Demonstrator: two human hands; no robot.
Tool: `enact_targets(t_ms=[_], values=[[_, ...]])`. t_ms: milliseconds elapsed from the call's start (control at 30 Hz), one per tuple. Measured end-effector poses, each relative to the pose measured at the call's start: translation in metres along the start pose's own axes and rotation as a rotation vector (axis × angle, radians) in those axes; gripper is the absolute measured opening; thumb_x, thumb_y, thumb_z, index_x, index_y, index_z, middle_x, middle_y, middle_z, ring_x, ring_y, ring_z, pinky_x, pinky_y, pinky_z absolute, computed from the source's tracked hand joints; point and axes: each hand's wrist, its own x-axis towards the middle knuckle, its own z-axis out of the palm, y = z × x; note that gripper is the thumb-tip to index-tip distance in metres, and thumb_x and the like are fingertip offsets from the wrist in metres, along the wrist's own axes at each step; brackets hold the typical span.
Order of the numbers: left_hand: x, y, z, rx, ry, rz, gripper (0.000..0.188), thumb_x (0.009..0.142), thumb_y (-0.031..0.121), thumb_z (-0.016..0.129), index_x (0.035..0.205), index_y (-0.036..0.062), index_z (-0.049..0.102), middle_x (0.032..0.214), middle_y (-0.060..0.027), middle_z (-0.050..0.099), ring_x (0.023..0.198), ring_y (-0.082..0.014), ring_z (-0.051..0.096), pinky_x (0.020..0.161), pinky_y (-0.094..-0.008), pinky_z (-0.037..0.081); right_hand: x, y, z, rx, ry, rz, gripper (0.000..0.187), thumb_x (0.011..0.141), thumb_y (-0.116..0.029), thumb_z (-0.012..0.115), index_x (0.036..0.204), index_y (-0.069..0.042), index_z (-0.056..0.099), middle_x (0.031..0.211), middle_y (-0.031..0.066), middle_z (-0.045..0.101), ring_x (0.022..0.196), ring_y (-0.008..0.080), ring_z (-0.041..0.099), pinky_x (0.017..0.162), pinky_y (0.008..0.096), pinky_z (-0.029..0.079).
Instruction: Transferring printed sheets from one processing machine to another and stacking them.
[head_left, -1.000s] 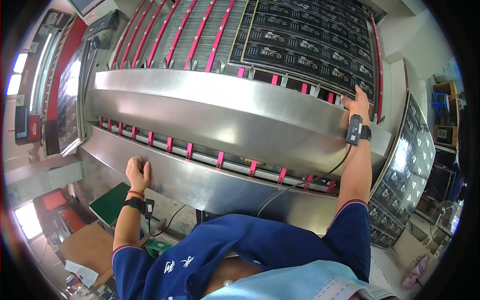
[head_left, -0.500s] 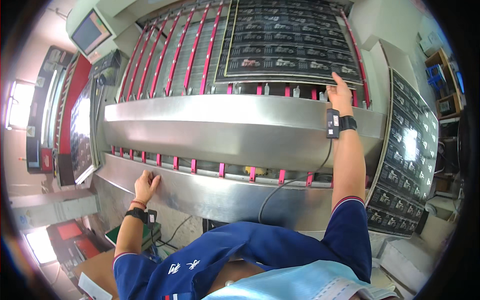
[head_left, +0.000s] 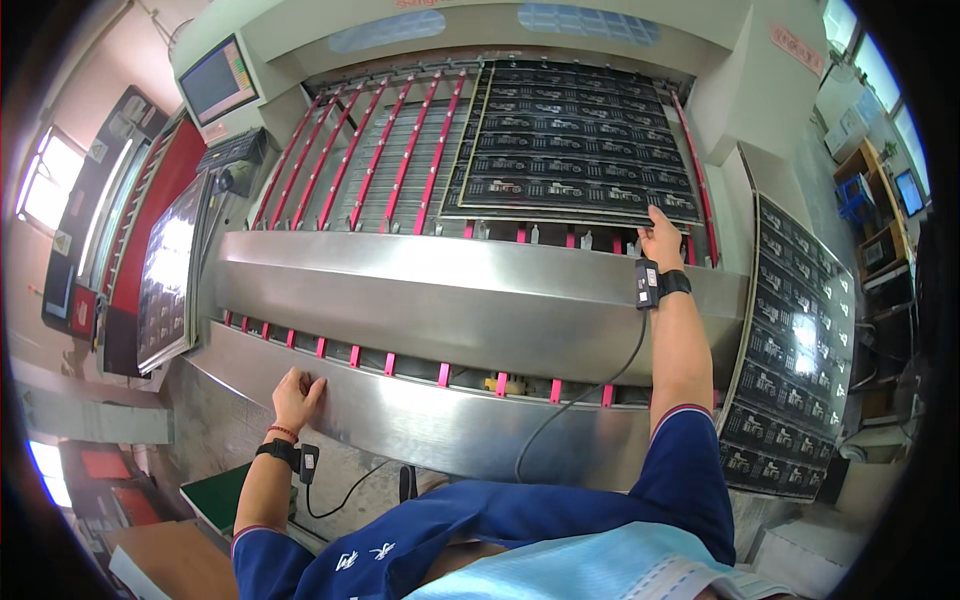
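**Right grip is pinching the panel's near edge, just beyond the guard**

The panel (head_left: 580, 150) is lying flat on the pink rails (head_left: 440, 153), beyond the guard (head_left: 450, 290) and toward its right end. The right grip (head_left: 654, 230) is reaching across that end and meeting the panel's near edge, close to its right corner. From this grip, most of the panel is stretching away from the guard and to the left. The right hand is plainly the nearer one.

The right grip appears to be grasping the edge, with one digit lying on top and the others curling below. The left grip (head_left: 298, 398) is resting on the ledge (head_left: 450, 425), on the person's side of the guard, near its left end. It is curling loosely and showing nothing held; whether it is clasping the ledge, I cannot tell.

The panel's printed side is facing up, its near edge running roughly parallel to the guard. Its long axis seems to be pointing away from the guard, along the rails, though foreshortening is making that uncertain. Another edge is showing along its left side, so a second layer may be lying underneath.
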Motion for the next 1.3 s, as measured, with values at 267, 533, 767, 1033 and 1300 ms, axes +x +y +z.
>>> enact_targets(t_ms=[267, 533, 767, 1033, 1300], values=[[0.003, 0.002, -0.005, -0.005, -0.03, -0.065, 0.036, 0.07, 0.031, 0.069, 0.069, 0.003, 0.046, 0.059, -0.0097, 0.051, 0.055, -0.0266, 0.052, 0.051, -0.0344, 0.041, -0.047, -0.038, 0.037, 0.017, -0.086, 0.023, 0.016, 0.083, -0.004, 0.058, 0.098, 0.002, 0.055, 0.095, 0.0113, 0.06, 0.084, 0.0253, 0.06, 0.079, 0.0382, 0.049], [0.033, 0.0, -0.02, -0.284, -0.179, 0.09, 0.044, 0.072, 0.031, 0.07, 0.102, 0.0021, 0.054, 0.074, -0.0096, 0.061, 0.067, -0.0197, 0.06, 0.059, -0.031, 0.047, -0.168, -0.03, -0.009, -0.04, -0.024, -0.04, 0.021, 0.083, -0.005, 0.057, 0.102, 0.003, 0.056, 0.098, 0.0096, 0.06, 0.085, 0.0219, 0.06, 0.079, 0.0389, 0.051], [0.084, 0.029, 0.008, -1.107, -0.531, -0.255, 0.044, 0.086, 0.035, 0.056, 0.105, -0.0038, 0.052, 0.088, -0.0075, 0.057, 0.075, -0.0142, 0.057, 0.067, -0.0271, 0.049, -0.297, -0.002, -0.102, -0.02, -0.042, -0.037, 0.023, 0.085, -0.009, 0.055, 0.105, 0.004, 0.057, 0.104, 0.0085, 0.06, 0.091, 0.0194, 0.058, 0.079, 0.0359, 0.049], [0.166, 0.101, 0.049, -0.953, -0.671, -0.405, 0.067, 0.074, 0.054, 0.061, 0.098, -0.0082, 0.053, 0.084, -0.0129, 0.056, 0.075, -0.0229, 0.059, 0.066, -0.0341, 0.049, -0.332, 0.01, -0.118, -0.057, -0.08, -0.046, 0.028, 0.086, -0.01, 0.053, 0.111, 0.004, 0.053, 0.099, 0.0096, 0.059, 0.084, 0.0186, 0.057, 0.083, 0.0334, 0.047], [0.183, 0.142, 0.084, -0.847, -0.593, -0.372, 0.046, 0.069, 0.025, 0.076, 0.088, -0.013, 0.058, 0.082, -0.0182, 0.063, 0.064, -0.0254, 0.062, 0.056, -0.0377, 0.05, -0.342, 0.006, -0.111, -0.146, -0.069, -0.055, 0.023, 0.083, -0.004, 0.056, 0.104, 0.005, 0.057, 0.099, 0.0102, 0.06, 0.085, 0.0193, 0.058, 0.081, 0.0338, 0.048]])
